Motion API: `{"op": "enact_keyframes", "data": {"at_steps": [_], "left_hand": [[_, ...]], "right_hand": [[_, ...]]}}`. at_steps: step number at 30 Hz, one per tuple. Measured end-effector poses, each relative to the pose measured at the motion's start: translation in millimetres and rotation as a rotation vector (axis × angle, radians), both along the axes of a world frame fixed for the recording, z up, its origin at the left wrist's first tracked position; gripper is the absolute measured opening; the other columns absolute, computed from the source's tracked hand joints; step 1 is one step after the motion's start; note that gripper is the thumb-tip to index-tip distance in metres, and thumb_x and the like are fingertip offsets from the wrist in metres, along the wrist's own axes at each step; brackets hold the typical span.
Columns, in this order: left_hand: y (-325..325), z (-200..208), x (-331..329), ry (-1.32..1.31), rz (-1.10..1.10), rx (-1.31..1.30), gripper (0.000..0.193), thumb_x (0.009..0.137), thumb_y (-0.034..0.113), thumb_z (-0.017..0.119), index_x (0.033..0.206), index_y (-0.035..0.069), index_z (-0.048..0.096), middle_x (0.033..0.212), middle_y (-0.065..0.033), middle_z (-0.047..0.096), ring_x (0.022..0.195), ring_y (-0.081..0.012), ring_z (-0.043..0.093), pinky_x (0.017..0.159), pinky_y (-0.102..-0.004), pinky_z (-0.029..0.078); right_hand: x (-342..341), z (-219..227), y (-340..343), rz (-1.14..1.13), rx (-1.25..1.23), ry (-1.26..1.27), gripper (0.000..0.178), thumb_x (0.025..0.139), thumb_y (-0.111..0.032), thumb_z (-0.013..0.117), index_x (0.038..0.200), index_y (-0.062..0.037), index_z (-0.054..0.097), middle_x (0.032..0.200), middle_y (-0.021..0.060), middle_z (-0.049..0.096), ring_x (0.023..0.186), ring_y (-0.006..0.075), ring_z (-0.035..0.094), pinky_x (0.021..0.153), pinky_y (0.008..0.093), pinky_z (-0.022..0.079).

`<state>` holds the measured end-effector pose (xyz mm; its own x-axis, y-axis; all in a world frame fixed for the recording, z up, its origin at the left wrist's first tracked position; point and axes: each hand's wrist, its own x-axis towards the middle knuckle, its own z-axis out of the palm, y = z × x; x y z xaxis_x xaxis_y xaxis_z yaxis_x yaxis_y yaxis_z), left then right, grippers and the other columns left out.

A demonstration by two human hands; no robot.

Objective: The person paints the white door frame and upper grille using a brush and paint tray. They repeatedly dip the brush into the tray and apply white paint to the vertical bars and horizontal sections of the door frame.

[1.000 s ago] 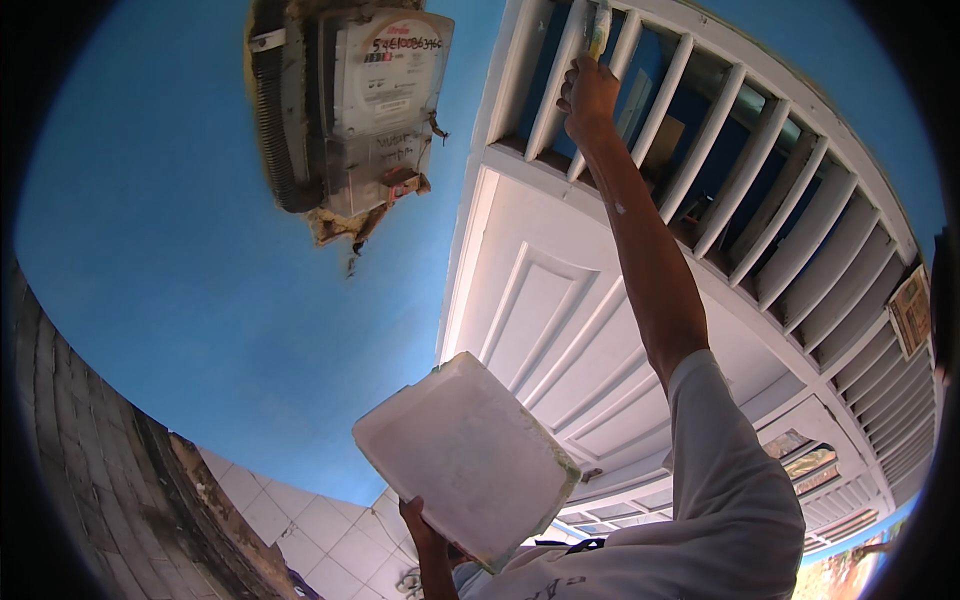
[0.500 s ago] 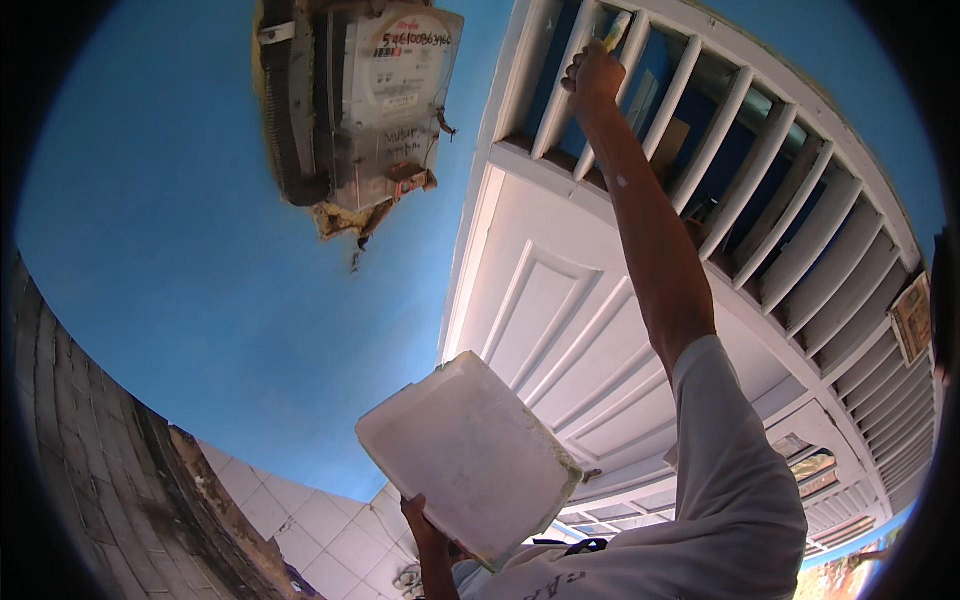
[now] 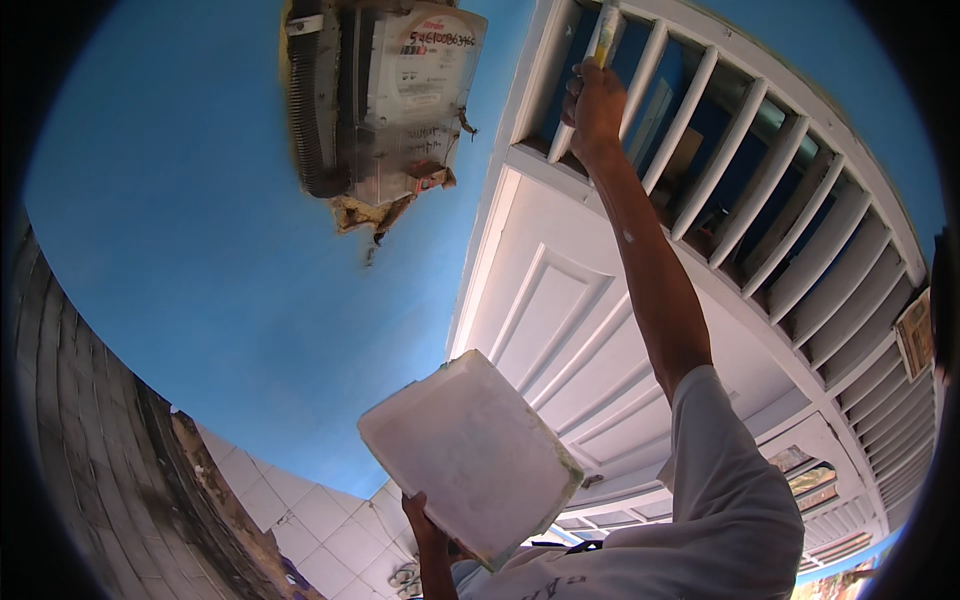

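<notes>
High up at the slatted white vent [image 3: 690, 140] above the door, my right hand [image 3: 598, 108] is closed round the yellow handle of a paintbrush [image 3: 606, 38]. The brush points upward along the slats near the left end of the frame; whether its bristles touch the wood I cannot tell. My left hand [image 3: 422, 518] grips the lower left edge of a white, rounded-corner rectangular container [image 3: 472, 452], held up at chest level. Only its smudged outer face shows, and its inside is hidden. Part of the left hand is behind it.
An electricity meter [image 3: 425, 80] with a ribbed conduit and ragged edges is set in the blue wall [image 3: 200, 250]. Behind the container stands a white panelled door [image 3: 545, 290]. White tiles [image 3: 320, 530] line the lower wall, and a newspaper piece [image 3: 914, 335] hangs at the right.
My right hand has turned slightly and come lower in the picture, so the paintbrush stands more upright. The wall and meter have shifted right in view. The container is held much as before.
</notes>
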<state>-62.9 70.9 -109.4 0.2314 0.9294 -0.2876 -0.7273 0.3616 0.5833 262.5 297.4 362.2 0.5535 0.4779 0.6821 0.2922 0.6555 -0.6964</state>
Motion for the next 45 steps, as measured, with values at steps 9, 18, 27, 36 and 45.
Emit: {"op": "enact_keyframes", "data": {"at_steps": [9, 18, 27, 36, 45], "left_hand": [[-1.3, -6.6, -6.1, -0.010, -0.051, 0.014, 0.076, 0.076, 0.035, 0.061, 0.141, 0.002, 0.040, 0.126, -0.0173, 0.054, 0.116, -0.0353, 0.057, 0.095, -0.0480, 0.051], [1.3, 4.3, -10.3, 0.005, -0.028, -0.045, 0.077, 0.072, 0.032, 0.060, 0.140, 0.001, 0.040, 0.120, -0.0154, 0.055, 0.112, -0.0333, 0.057, 0.092, -0.0470, 0.052], [-1.5, -1.9, -8.6, 0.006, -0.045, -0.007, 0.076, 0.072, 0.033, 0.059, 0.138, 0.000, 0.042, 0.117, -0.0155, 0.056, 0.109, -0.0322, 0.059, 0.090, -0.0452, 0.052], [-4.7, 0.6, -8.4, 0.009, -0.048, -0.006, 0.079, 0.072, 0.033, 0.059, 0.141, 0.001, 0.037, 0.121, -0.0159, 0.053, 0.114, -0.0325, 0.056, 0.094, -0.0471, 0.049], [-4.7, 6.6, -3.8, 0.005, -0.038, -0.043, 0.077, 0.073, 0.033, 0.060, 0.141, 0.003, 0.038, 0.121, -0.0149, 0.053, 0.114, -0.0319, 0.055, 0.094, -0.0463, 0.049]], "right_hand": [[-11.5, 0.5, 15.1, 0.036, -0.125, 0.122, 0.015, 0.092, -0.010, 0.063, 0.101, -0.0011, 0.055, 0.069, 0.0009, 0.055, 0.049, 0.0086, 0.045, 0.043, 0.0261, 0.036], [24.2, -4.0, 20.0, -0.008, -0.276, 0.089, 0.021, 0.095, -0.020, 0.051, 0.098, -0.0003, 0.056, 0.066, 0.0006, 0.047, 0.049, 0.0090, 0.041, 0.040, 0.0264, 0.029], [39.4, 20.6, 51.9, 0.155, -0.237, 0.290, 0.016, 0.097, -0.014, 0.044, 0.091, -0.0010, 0.052, 0.070, 0.0050, 0.045, 0.054, 0.0148, 0.046, 0.041, 0.0296, 0.029], [49.2, 62.3, 87.2, 0.012, -0.181, 0.310, 0.010, 0.098, -0.003, 0.042, 0.104, 0.0044, 0.045, 0.077, 0.0149, 0.051, 0.060, 0.0193, 0.052, 0.043, 0.0330, 0.032], [30.9, 42.9, 89.1, 0.071, -0.094, 0.173, 0.014, 0.096, -0.003, 0.052, 0.109, 0.0031, 0.052, 0.084, 0.0072, 0.052, 0.063, 0.0156, 0.055, 0.044, 0.0298, 0.038]]}}
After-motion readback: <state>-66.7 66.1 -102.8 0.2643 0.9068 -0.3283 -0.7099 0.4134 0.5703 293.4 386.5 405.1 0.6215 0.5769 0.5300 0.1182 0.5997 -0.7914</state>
